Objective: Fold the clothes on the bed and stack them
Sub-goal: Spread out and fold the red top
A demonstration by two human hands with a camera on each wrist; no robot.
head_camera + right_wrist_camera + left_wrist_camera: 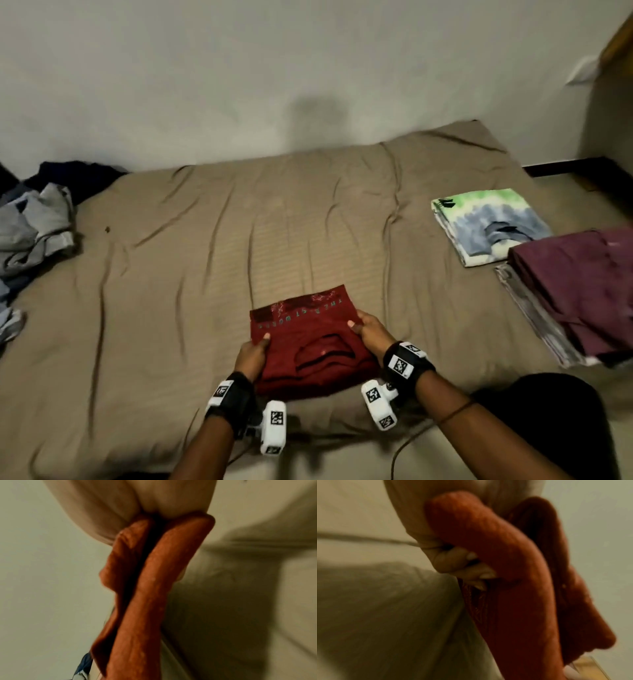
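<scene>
Your left hand and right hand each pinch a side of the folded red shirt, thumbs on top, at the bed's near edge. Risk: uneven lifting lets layers slip apart before reaching the folded stacks.

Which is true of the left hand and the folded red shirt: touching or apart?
Touching. The head view shows the left hand gripping the red shirt's left edge, thumb on top; the left wrist view shows fingers curled under the fabric.
</scene>
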